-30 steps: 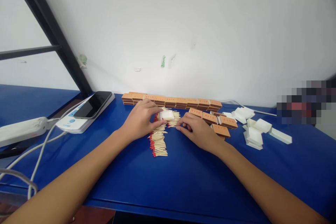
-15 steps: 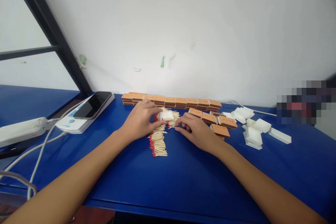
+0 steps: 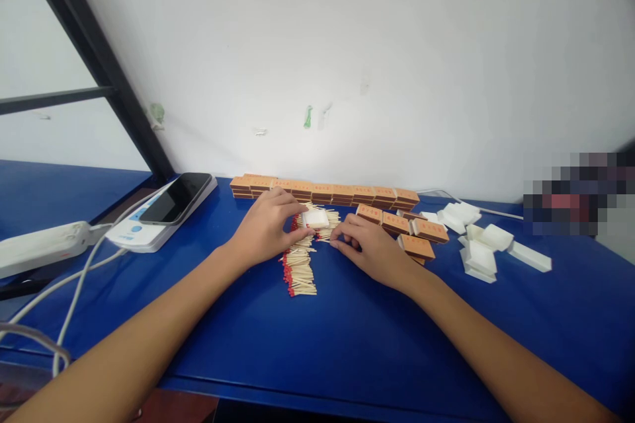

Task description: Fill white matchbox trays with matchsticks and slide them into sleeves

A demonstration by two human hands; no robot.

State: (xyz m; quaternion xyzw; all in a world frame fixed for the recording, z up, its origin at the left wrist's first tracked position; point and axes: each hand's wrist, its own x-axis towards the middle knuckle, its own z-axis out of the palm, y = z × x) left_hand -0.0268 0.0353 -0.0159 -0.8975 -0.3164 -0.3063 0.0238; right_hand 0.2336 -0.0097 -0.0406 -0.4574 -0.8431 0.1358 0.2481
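Note:
A pile of red-tipped matchsticks [image 3: 299, 267] lies on the blue table [image 3: 347, 337]. A small white matchbox tray [image 3: 316, 217] rests on the far end of the pile. My left hand [image 3: 265, 226] curls over the left side of the pile, fingertips pressed on the matchsticks just below the tray. My right hand [image 3: 370, 243] sits to the right, its fingers pinched together on a few matchsticks at the pile's right edge. Both hands are closed around sticks, touching the pile.
A row of stacked orange matchbox sleeves [image 3: 325, 192] runs along the wall, with loose sleeves [image 3: 417, 238] at the right. Empty white trays [image 3: 479, 244] lie further right. A phone [image 3: 175, 197] on a white device and a power strip [image 3: 40, 246] with cables sit at left.
Almost nothing has moved. My right hand's fingers have closed in slightly toward the pile's right edge.

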